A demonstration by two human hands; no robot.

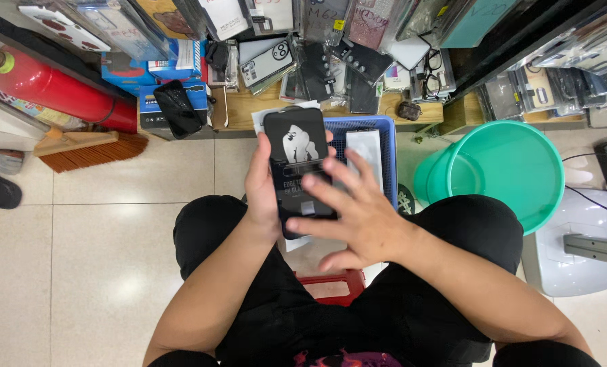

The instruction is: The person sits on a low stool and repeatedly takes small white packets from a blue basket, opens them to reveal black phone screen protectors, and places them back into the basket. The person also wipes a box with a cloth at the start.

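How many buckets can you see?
1. The green bucket stands on the floor to the right of the blue basket, beside the person's right knee. Shelves could hide others.

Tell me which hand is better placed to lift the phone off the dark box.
Probably the right hand: its spread fingers lie free over the lower part of the dark box, just below the phone. The left hand is wrapped around the stack's side, supporting it.

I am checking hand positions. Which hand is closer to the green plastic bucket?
Right. The right hand lies beside the bucket, over the black package; the left hand holds that package farther away.
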